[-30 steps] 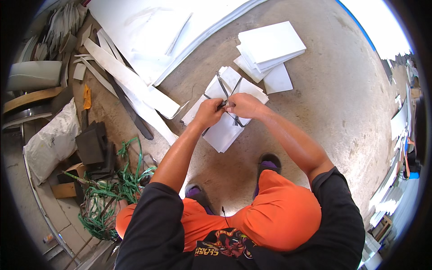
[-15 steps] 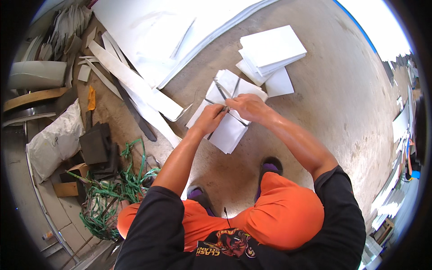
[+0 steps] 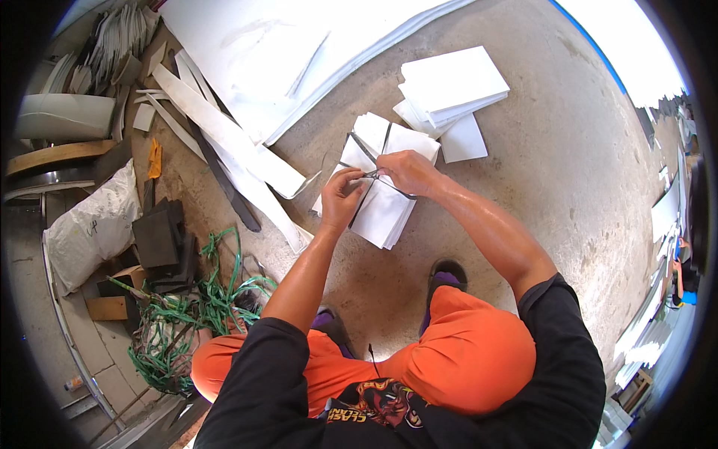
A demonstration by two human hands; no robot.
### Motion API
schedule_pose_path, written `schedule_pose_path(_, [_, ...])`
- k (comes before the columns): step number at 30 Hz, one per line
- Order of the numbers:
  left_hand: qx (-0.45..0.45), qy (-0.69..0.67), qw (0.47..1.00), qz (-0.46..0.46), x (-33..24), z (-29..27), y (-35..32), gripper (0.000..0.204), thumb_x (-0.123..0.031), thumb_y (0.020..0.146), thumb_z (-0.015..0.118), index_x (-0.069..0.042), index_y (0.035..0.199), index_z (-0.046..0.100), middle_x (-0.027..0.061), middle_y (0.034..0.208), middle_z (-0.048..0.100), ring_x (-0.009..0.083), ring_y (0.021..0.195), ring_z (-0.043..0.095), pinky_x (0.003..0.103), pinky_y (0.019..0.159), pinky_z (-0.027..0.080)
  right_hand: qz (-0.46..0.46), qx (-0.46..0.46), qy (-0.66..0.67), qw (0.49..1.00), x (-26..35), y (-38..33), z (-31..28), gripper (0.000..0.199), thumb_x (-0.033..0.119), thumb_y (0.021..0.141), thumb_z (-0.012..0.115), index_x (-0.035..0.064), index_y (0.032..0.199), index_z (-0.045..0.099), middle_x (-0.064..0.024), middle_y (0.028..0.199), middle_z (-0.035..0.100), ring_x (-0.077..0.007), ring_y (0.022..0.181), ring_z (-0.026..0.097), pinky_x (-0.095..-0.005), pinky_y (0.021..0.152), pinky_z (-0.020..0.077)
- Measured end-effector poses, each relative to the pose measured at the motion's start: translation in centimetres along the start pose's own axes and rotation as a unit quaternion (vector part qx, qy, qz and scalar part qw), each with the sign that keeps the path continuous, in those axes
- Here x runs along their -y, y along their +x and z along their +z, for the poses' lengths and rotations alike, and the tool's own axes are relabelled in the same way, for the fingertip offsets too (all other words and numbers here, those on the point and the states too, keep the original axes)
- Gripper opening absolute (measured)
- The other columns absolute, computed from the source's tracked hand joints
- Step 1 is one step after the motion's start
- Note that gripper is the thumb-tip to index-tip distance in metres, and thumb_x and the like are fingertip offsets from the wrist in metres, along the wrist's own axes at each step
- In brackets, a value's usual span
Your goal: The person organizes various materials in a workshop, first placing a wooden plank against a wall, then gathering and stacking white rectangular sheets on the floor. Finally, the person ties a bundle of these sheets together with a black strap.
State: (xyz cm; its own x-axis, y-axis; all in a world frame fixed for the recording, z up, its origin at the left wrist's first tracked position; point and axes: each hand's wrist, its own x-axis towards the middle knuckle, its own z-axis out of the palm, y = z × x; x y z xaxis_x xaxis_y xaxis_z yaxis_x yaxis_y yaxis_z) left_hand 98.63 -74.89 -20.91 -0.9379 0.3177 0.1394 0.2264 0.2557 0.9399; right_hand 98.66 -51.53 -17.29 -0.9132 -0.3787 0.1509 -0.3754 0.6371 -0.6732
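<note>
A bundle of white sheets (image 3: 383,218) rests on the floor in front of my feet, wrapped both ways with a dark, thin strap (image 3: 362,147). Above the crossing of the strap, my right hand (image 3: 406,172) is closed with its fingers around a length of it. My left hand (image 3: 342,196) lies at the bundle's left side, thumb and fingertips pinching the strap beside the crossing. Both hands nearly meet there, and the strap between them is partly hidden by the fingers.
Beyond the bundle lies a loose stack of white sheets (image 3: 456,78). Large white sheets (image 3: 247,52) cover the floor at far left, beside long offcut strips (image 3: 224,138). Tangled green twine (image 3: 176,337), dark blocks (image 3: 161,236) and a white sack (image 3: 93,228) sit to my left.
My left hand has turned and drawn slightly left, its fingers now more curled at the strap. My right hand has shifted a little up, still closed on the strap.
</note>
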Motion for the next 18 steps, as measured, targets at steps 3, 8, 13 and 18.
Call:
schedule_pose_path(3, [-0.102, 0.088, 0.991, 0.01, -1.9, 1.4, -0.1, 0.038, -0.01, 0.081, 0.083, -0.003, 0.117, 0.073, 0.0129, 0.123, 0.067, 0.0334, 0.119, 0.06, 0.04, 0.104, 0.046, -0.006, -0.007, 0.005, 1.0, -0.1, -0.1, 0.3, 0.011, 0.014, 0.092, 0.067, 0.0041, 0.091, 0.064, -0.0179, 0.083, 0.071, -0.0408, 0.085, 0.07, -0.0494, 0.072, 0.0522])
schedule_pose_path(8, [-0.09, 0.212, 0.973, 0.011, -1.2, 0.9, -0.8, 0.034, -0.025, 0.083, 0.083, -0.011, 0.114, 0.077, 0.0074, 0.131, 0.064, 0.0296, 0.121, 0.053, 0.044, 0.107, 0.035, 0.01, -0.001, 0.006, 1.0, 0.9, 0.1, -0.4, 0.009, 0.012, 0.092, 0.067, 0.0035, 0.089, 0.066, -0.0188, 0.083, 0.072, -0.0407, 0.084, 0.07, -0.0481, 0.072, 0.0531])
schedule_pose_path(13, [-0.023, 0.256, 0.966, 0.039, -2.0, 0.5, -1.6, 0.031, -0.026, 0.084, 0.082, -0.014, 0.112, 0.079, 0.0022, 0.124, 0.069, 0.0263, 0.124, 0.051, 0.045, 0.109, 0.027, 0.032, -0.018, 0.046, 0.998, -0.1, 0.1, 0.3, 0.01, 0.012, 0.093, 0.067, 0.0023, 0.09, 0.066, -0.0217, 0.081, 0.07, -0.0428, 0.084, 0.07, -0.0488, 0.071, 0.0527])
schedule_pose_path(18, [-0.025, 0.249, 0.967, 0.047, -1.4, 0.8, -1.5, 0.025, -0.026, 0.087, 0.081, -0.016, 0.11, 0.081, -0.0015, 0.111, 0.075, 0.0221, 0.117, 0.055, 0.043, 0.108, 0.027, 0.055, -0.042, 0.093, 0.993, -0.4, 0.0, 1.0, 0.012, 0.013, 0.093, 0.066, 0.0009, 0.092, 0.065, -0.0251, 0.081, 0.067, -0.0457, 0.085, 0.068, -0.0498, 0.072, 0.0514])
